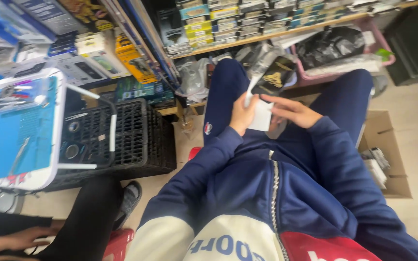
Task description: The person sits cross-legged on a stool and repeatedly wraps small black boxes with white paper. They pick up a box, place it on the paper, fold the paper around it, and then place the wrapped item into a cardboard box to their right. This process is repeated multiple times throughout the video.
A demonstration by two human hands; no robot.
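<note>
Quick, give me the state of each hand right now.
Left hand: closed on the white box.
Right hand: open, fingers resting flat on the white box, with a black packet just beyond.

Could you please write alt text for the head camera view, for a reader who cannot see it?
A seated person in a blue zip jacket holds a small white box over their lap, left hand gripping its edge, right hand resting on it. A black plastic crate stands to the left, a cardboard box to the right.

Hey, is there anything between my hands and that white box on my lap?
Nothing visible. The left hand grips the white box at its left edge, and the right hand rests against its right side, fingers on it.
</note>
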